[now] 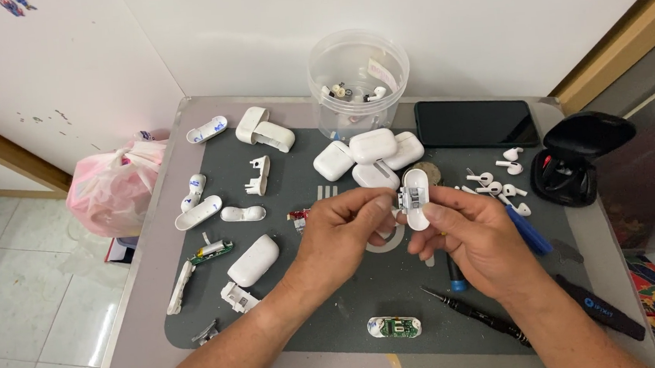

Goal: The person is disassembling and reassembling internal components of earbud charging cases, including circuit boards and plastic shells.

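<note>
Both hands are up over the middle of the counter point(145, 327), working on one small white earbud case shell point(416, 201). The right hand point(473, 239) is closed around the shell, thumb on its front, holding it upright. The left hand point(342, 233) has its thumb and finger pinched together on the little metal hinge piece point(411, 197) near the top of the shell. The piece is tiny and looks easy to lose: if the pinch slips, it could drop onto the grey mat point(311, 285) among the other white case parts point(252, 262), or bounce off to the tiled floor point(21, 305). Pulling too hard could also crack the thin plastic. A thin black screwdriver point(475, 316) lies just under the right wrist, so a lowered arm could knock it. More closed cases point(368, 158) sit just behind the hands, near a clear tub point(359, 82).
</note>
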